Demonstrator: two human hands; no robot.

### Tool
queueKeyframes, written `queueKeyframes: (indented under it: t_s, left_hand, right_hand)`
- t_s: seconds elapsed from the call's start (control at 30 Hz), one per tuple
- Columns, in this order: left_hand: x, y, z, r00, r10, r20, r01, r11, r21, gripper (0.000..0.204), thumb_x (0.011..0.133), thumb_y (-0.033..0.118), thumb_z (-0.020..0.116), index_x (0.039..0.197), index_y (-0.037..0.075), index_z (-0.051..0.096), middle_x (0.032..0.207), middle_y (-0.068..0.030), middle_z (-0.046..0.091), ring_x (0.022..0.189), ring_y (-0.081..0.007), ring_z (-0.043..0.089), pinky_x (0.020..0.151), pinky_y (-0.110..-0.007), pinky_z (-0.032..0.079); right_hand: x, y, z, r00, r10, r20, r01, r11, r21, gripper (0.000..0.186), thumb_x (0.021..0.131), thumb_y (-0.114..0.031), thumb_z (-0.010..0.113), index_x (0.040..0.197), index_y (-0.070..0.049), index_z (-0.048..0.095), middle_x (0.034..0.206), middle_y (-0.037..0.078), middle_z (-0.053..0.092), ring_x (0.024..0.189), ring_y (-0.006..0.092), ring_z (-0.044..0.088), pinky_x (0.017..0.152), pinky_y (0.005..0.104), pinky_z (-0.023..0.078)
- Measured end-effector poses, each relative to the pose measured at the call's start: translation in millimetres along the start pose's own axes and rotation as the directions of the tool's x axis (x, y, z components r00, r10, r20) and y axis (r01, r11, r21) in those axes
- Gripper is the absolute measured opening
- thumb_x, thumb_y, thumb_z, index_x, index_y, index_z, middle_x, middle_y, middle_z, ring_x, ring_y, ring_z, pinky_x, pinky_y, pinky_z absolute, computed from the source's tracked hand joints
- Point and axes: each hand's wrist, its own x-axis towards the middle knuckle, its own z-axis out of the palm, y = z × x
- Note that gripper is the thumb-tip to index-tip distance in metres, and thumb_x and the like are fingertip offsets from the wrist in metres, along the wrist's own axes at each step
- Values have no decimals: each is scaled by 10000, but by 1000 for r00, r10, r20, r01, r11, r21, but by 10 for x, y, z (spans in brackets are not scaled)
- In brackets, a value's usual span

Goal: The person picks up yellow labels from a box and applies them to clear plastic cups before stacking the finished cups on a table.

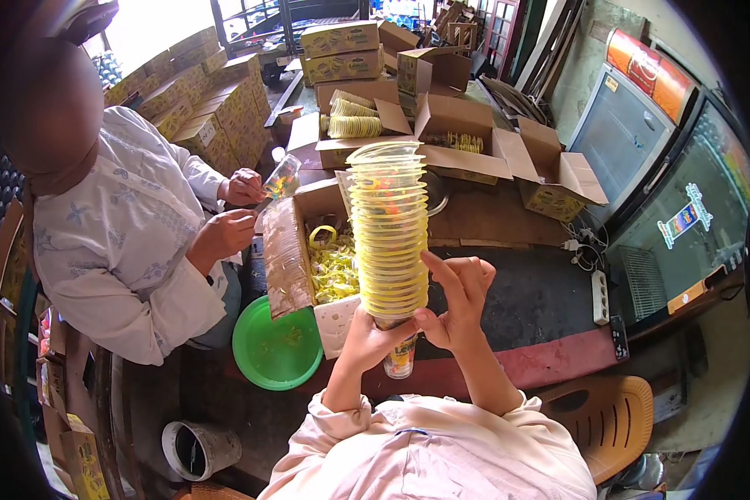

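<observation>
A tall stack of clear plastic cups with yellow rims stands upright, slightly tilted, in front of me. My left hand is closed round its lower part. On the right side, my right hand holds the stack between thumb and fingers, the thumb low and a fingertip against the rims higher up. Below my hands the printed bottom cup shows. Just behind the stack, an open cardboard box holds a heap of yellow plastic rings or strips.
At the left a co-worker handles a clear printed cup. Close by are a green basin and a bucket. Open cartons with cup stacks line the back. Glass-door coolers, a power strip and an orange chair are at right.
</observation>
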Motion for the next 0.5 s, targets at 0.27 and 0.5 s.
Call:
queueKeyframes:
  t_s: [0.27, 0.5]
  left_hand:
    - [2, 49, 28, 999, 49, 23, -50, 999, 14, 333, 720, 100, 702, 1027, 17, 600, 919, -50, 639, 812, -114, 598, 712, -274, 485]
    - [8, 85, 54, 998, 57, 15, -57, 998, 9, 336, 722, 96, 697, 1033, 14, 597, 905, -48, 640, 798, -111, 599, 701, -271, 486]
  right_hand:
    - [28, -3, -7, 1000, 8, -14, -8, 1000, 3, 585, 760, -487, 562, 1188, -88, 557, 817, 21, 507, 718, 171, 446, 719, 356, 260]
    - [66, 22, -25, 999, 10, -48, -10, 1000, -4, 582, 772, -502, 548, 1183, -91, 560, 814, 20, 504, 718, 168, 443, 721, 354, 256]
